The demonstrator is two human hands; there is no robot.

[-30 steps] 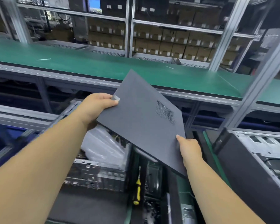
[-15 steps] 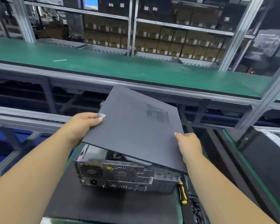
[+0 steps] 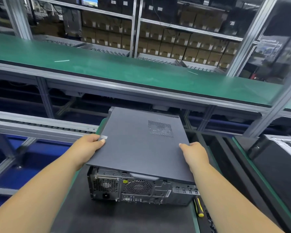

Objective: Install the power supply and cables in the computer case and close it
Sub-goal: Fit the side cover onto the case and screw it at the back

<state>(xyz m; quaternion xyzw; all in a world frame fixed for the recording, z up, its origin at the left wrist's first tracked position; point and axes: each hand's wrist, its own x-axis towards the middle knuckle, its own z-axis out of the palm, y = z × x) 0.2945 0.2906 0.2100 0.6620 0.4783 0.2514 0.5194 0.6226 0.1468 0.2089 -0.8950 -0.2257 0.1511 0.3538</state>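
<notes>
Closing step: both hands, left hand [image 3: 89, 147] and right hand [image 3: 194, 154], grip the panel [image 3: 139, 148] edges lying on the case [image 3: 138, 187]. Next, probably slide it until it locks.

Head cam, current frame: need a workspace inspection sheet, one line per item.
Surface: black mat under the case, green edging at its sides.
Job's things: computer case lies on its side, rear ports toward the camera; side panel lies on top, its near edge overhanging the rear.
Clutter: yellow-and-black screwdriver right of the case.
Grippers: left hand grips the panel's left edge; right hand grips its right edge.
Cables: nothing seen.
Surroundings: green conveyor belt behind; shelves of cardboard boxes beyond; another open case at far right.
</notes>
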